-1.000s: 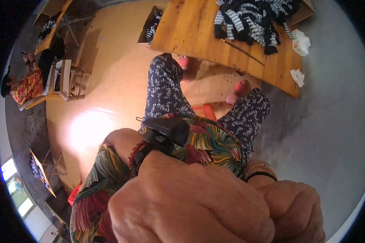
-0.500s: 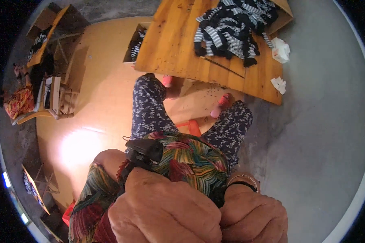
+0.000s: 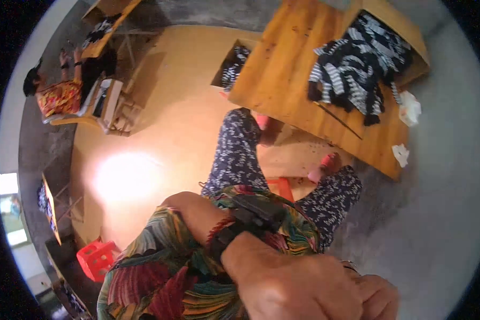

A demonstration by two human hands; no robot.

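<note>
My left hand (image 3: 298,285) fills the bottom of the view, very close to the camera, back side up with the fingers curled under. A black strap with a dark device (image 3: 245,224) circles its wrist. My right hand (image 3: 377,297) presses against it at the lower right, knuckles bent, a thin bracelet (image 3: 351,263) at the wrist. Whatever lies inside either hand is hidden. Below them are my lap in a leaf-patterned top (image 3: 165,266) and dotted dark trousers (image 3: 234,154). I sit on an orange stool (image 3: 280,186).
Ahead stands a wooden table (image 3: 282,80) with a heap of black-and-white striped clothes (image 3: 357,69) and crumpled white paper (image 3: 410,106). A wooden box of striped cloth (image 3: 234,64) stands beside it. Another person (image 3: 58,96) sits far left. A red crate (image 3: 96,258) is lower left.
Both hands have sunk toward the lower edge and take up less of the picture. The table and clothes have shifted right as the view turned.
</note>
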